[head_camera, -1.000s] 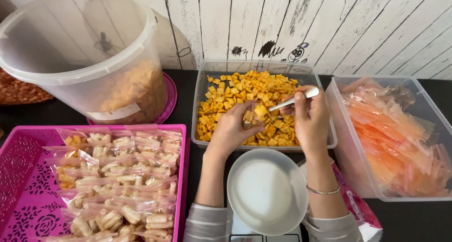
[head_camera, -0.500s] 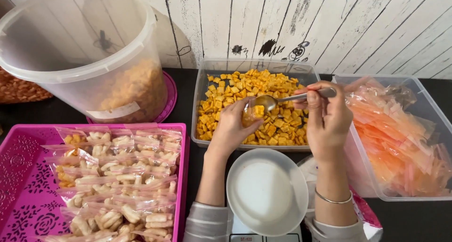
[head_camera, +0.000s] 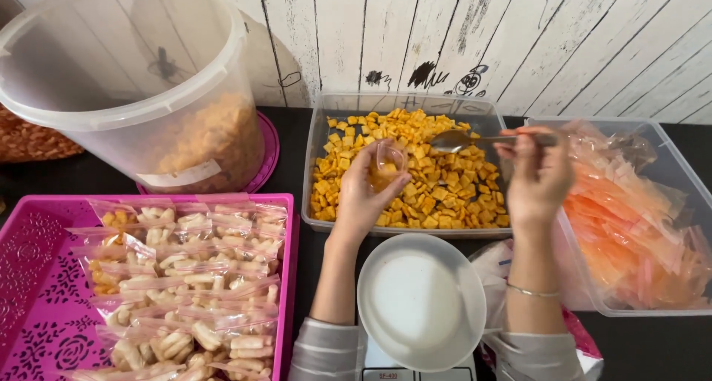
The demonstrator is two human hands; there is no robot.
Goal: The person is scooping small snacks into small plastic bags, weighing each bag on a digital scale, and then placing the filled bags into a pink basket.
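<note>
White round dish (head_camera: 420,301) sat nearest, empty, on a scale cut off by the frame edge. Beyond it, left hand (head_camera: 365,192) was curled around a small clear bag (head_camera: 387,166), mouth up, over the cracker tray (head_camera: 330,121). Right hand (head_camera: 539,177) pinched a metal spoon (head_camera: 475,139), long axis horizontal, bowl pointing left, just right of the bag. Spoon contents unreadable; right hand motion-blurred.

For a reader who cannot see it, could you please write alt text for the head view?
Over a clear tub of orange square crackers, the left hand holds a small clear bag while the right hand holds a metal spoon beside it. A pink tray of filled bags lies left.
</note>
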